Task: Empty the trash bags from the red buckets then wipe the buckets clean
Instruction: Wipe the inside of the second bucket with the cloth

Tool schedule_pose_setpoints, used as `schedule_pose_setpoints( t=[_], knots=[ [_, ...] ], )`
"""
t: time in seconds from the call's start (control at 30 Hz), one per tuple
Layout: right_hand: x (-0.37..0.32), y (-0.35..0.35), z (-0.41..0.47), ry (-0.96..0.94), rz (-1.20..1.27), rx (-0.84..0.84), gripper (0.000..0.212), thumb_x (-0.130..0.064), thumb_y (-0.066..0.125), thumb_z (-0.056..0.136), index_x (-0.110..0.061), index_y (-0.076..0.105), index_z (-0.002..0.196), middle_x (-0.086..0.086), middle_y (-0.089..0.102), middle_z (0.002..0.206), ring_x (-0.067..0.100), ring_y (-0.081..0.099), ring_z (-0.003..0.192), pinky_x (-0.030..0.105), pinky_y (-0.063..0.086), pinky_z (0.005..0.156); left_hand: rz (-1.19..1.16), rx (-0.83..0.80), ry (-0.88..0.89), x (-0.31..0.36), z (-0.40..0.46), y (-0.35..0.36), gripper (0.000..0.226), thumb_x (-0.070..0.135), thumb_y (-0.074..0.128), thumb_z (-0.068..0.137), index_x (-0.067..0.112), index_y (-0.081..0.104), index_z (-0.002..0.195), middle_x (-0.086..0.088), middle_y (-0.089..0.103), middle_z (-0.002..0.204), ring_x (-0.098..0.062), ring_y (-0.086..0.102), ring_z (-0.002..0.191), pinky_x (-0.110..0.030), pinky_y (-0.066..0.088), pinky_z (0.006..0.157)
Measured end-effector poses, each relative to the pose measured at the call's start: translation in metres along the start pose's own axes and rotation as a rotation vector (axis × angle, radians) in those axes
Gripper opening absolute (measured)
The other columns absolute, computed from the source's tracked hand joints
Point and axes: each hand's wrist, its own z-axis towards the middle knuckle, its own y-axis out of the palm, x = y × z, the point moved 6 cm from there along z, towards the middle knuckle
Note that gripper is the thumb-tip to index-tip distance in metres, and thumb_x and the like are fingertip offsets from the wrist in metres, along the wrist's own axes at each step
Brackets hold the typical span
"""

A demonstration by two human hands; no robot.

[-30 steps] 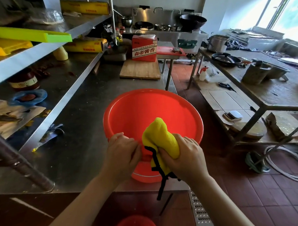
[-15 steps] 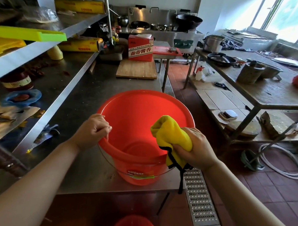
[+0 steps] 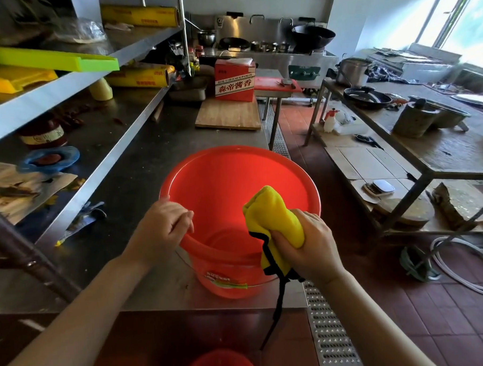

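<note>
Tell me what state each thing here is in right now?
Red bucket: upright on the counter, no bag inside.
Yellow cloth: bunched, at the bucket's near rim.
Left hand: gripping the bucket's rim.
Right hand: gripping the cloth.
Second red bucket: below, barely visible.

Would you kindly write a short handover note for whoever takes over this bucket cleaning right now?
Left hand grips the near rim of the bucket on the steel counter.
Right hand holds the yellow cloth at the rim, partly inside.
Done: no trash bag shows in this bucket.
Left: wipe it; a second bucket waits on the floor below.
</note>
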Motion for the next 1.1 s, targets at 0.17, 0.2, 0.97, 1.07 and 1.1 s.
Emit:
schedule_pose_setpoints(
  t=[0.17,0.2,0.97,1.07,1.1],
  knots=[
    [-0.022,0.018,-0.008,0.061,-0.116,0.046,0.039,-0.058,0.057,0.078,-0.021,0.063,0.087,-0.011,0.062,0.073,0.016,0.060,0.072,0.036,0.047,0.072,0.101,0.048,-0.080,0.040,-0.021,0.017,0.043,0.038,0.031,0.101,0.027,0.055,0.068,0.014,0.054,0.065,-0.005,0.057,0.071,-0.038,0.017,0.117],
    [-0.027,0.022,-0.009,0.083,-0.142,0.047,0.040,-0.060,0.056,0.079,-0.022,0.062,0.087,-0.009,0.062,0.072,0.018,0.061,0.072,0.037,0.047,0.073,0.104,0.059,-0.071,0.051,-0.025,0.021,0.039,0.036,0.032,0.100,0.028,0.052,0.068,0.015,0.051,0.064,-0.005,0.055,0.068,-0.041,0.019,0.116],
    [0.001,-0.006,-0.003,-0.123,-0.078,-0.027,0.044,-0.045,0.061,0.077,-0.010,0.067,0.102,0.000,0.071,0.092,0.014,0.059,0.086,0.031,0.046,0.078,-0.021,0.045,0.079,0.008,-0.005,0.007,0.042,0.030,0.040,0.094,0.018,0.057,0.057,0.007,0.055,0.054,-0.011,0.057,0.058,-0.023,0.028,0.105],
    [0.018,-0.015,0.005,-0.108,-0.030,-0.070,0.046,-0.046,0.060,0.077,-0.010,0.067,0.105,-0.003,0.069,0.095,0.016,0.059,0.087,0.034,0.050,0.078,-0.106,0.004,0.078,-0.004,0.005,0.002,0.041,0.030,0.040,0.092,0.023,0.055,0.054,0.009,0.055,0.052,-0.011,0.057,0.059,-0.024,0.029,0.104],
    [0.022,-0.016,0.007,-0.107,-0.016,-0.078,0.047,-0.046,0.060,0.078,-0.009,0.067,0.105,-0.007,0.066,0.096,0.015,0.058,0.088,0.033,0.049,0.078,-0.126,0.002,0.079,-0.006,0.008,0.000,0.041,0.030,0.040,0.091,0.026,0.054,0.053,0.010,0.054,0.052,-0.011,0.057,0.060,-0.024,0.029,0.104]
  ],
)
